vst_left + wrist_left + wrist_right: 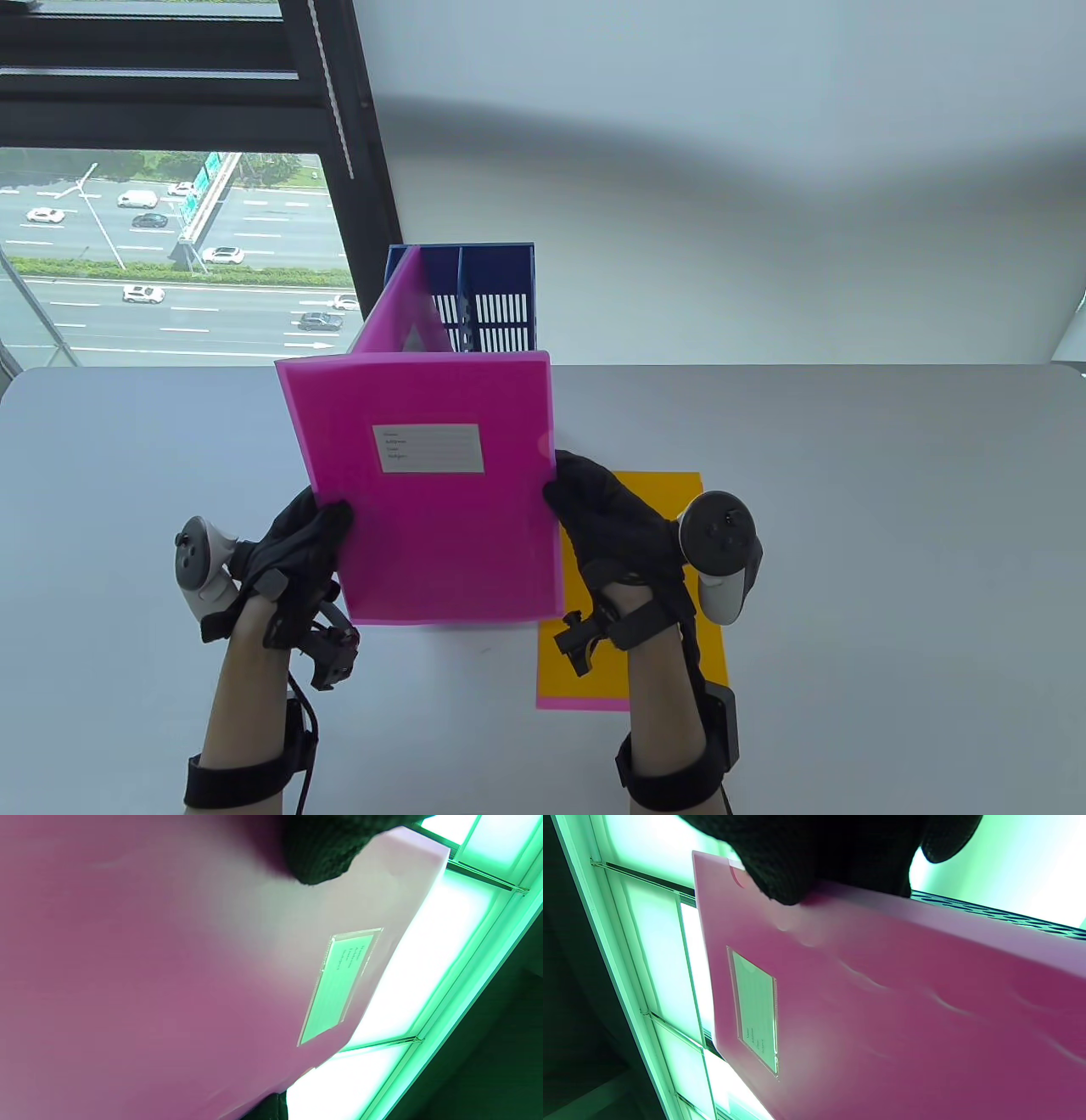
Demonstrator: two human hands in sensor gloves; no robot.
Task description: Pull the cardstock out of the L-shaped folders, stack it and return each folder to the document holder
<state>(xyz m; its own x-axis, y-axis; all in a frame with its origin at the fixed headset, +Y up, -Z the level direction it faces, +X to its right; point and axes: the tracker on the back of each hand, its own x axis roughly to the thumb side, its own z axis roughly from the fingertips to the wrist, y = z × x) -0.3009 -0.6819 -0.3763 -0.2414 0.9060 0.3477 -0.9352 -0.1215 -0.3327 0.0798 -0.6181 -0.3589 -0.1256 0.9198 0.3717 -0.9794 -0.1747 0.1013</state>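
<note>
I hold a pink L-shaped folder (428, 501) with a white label upright above the table. My left hand (310, 543) grips its left edge and my right hand (594, 509) pinches its right edge. The same pink folder (169, 984) fills the left wrist view, and in the right wrist view my fingers clamp the pink folder (882, 1005) near its thumb notch. Behind it a blue document holder (496, 297) stands at the table's back edge with another pink folder (399, 310) leaning in its left slot. Orange cardstock (653, 586) lies on pink cardstock (581, 703) under my right hand.
A grey table (891, 552) reaches to a white wall. A window (170, 255) with a dark frame is at the back left.
</note>
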